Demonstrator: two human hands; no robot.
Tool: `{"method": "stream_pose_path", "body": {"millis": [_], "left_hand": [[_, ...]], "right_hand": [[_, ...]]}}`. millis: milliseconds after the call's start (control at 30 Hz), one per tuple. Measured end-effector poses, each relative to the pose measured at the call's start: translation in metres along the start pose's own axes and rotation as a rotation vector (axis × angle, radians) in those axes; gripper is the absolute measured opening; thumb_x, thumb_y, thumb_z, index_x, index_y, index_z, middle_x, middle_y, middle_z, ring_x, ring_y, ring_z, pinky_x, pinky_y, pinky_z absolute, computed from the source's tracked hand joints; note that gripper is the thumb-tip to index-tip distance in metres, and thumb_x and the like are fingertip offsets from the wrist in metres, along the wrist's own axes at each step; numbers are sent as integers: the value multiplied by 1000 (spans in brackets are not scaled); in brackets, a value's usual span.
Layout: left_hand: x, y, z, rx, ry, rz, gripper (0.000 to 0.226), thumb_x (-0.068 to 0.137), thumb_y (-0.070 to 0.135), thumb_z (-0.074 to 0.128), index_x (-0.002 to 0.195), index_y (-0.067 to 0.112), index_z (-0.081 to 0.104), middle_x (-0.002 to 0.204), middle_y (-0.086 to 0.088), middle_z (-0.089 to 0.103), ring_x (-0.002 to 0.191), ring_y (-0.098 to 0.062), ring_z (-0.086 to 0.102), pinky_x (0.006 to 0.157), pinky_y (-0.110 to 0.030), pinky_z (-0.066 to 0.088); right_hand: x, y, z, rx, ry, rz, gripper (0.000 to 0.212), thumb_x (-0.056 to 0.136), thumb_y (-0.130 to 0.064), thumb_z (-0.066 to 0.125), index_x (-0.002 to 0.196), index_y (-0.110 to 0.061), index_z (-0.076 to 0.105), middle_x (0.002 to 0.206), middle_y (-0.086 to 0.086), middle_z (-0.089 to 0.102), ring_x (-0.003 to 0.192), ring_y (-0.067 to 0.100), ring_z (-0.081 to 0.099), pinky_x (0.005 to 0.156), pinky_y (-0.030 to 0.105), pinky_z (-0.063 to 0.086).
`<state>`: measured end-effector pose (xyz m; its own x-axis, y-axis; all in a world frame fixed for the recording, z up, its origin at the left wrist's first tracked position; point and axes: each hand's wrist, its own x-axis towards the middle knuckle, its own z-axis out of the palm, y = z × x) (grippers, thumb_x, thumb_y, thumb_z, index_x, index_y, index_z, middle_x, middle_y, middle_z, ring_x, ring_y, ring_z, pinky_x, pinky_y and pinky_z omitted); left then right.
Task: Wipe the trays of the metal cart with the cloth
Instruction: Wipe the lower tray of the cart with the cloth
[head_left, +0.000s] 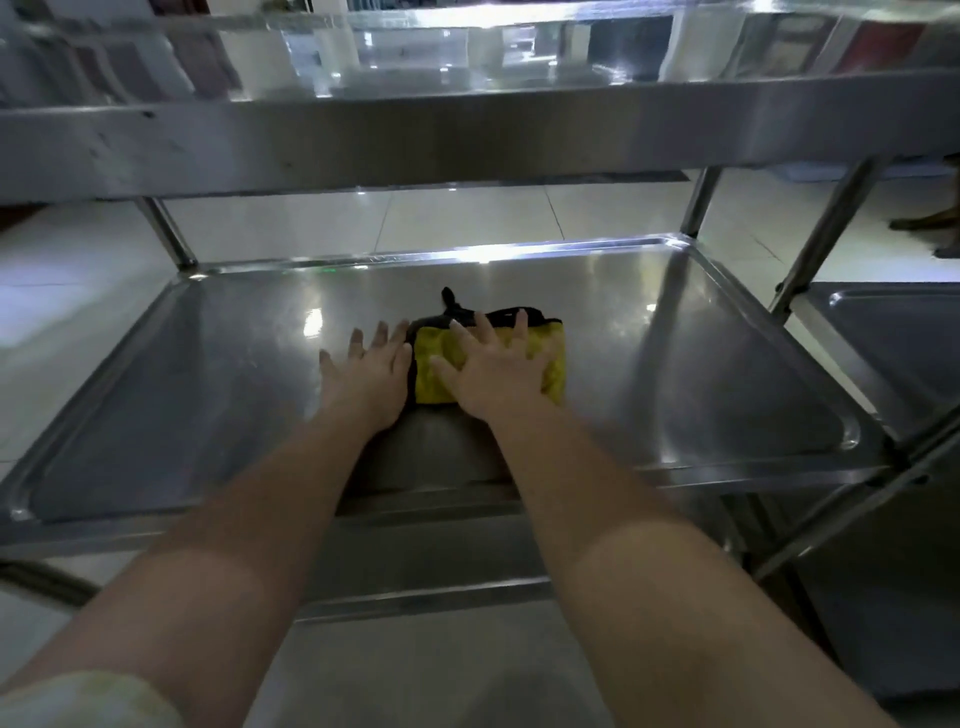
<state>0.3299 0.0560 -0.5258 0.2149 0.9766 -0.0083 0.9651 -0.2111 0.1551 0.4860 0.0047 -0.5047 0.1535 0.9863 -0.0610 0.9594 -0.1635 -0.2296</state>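
Head view: right hand (488, 371) presses flat on the cloth (434, 343) (middle tray (675, 364)), left hand (371, 374) flat beside it.

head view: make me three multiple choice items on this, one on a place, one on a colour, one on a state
1. Where does the cloth lie? A on the top tray; B on the middle tray; C on the floor.
2. What colour is most of the cloth? A red; B white; C yellow.
3. How is the right hand? A pressing flat on the cloth, fingers straight; B lifting the cloth in a pinch; C off the cloth.
Answers: B, bare steel of that tray shows all round it; C, it is yellow with a black edge; A, the palm lies on it with the fingers spread.
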Motion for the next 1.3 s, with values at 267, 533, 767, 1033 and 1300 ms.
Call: {"method": "stream_pose_path", "body": {"millis": [267, 533, 767, 1033, 1300], "left_hand": [[8, -2, 6, 62, -75, 6, 57, 98, 64, 14, 152, 50, 5, 165, 9, -1, 151, -26, 0, 114, -66, 6], [10, 2, 8, 76, -93, 0, 73, 86, 81, 16, 152, 52, 4, 165, 8, -4, 151, -26, -6, 113, -68, 3], [4, -2, 8, 83, -67, 7, 62, 93, 71, 11, 152, 51, 2, 165, 9, -4, 151, -27, -5, 113, -67, 2], [-1, 2, 4, 72, -76, 21, 64, 93, 71, 14, 152, 49, 6, 165, 8, -1, 151, -26, -3, 114, -66, 0], [-2, 1, 7, 97, -73, 22, 63, 94, 71, 13, 152, 49, 4, 165, 6, -2, 151, -29, -4, 111, -69, -1]], "right_hand": [[10, 96, -15, -23, 25, 144, 73, 88, -79, 26, 152, -48, 13, 164, -14, 3, 151, 30, -5, 113, 63, -10], [15, 172, -32, -30, 50, 372, 73, 90, -74, 27, 155, -41, 14, 164, -10, 6, 149, 38, 2, 118, 58, 1], [-12, 49, 8, -88, -5, 31, 75, 88, -77, 25, 154, -44, 10, 165, -9, 2, 148, 42, -3, 117, 61, -2], [-20, 148, -19, -76, 50, 204, 73, 88, -72, 31, 153, -41, 19, 164, -6, 13, 148, 32, 13, 119, 52, 12], [-64, 187, -27, -31, 43, 334, 70, 92, -70, 27, 155, -41, 13, 165, -9, 7, 150, 33, 6, 120, 52, 9]]}}
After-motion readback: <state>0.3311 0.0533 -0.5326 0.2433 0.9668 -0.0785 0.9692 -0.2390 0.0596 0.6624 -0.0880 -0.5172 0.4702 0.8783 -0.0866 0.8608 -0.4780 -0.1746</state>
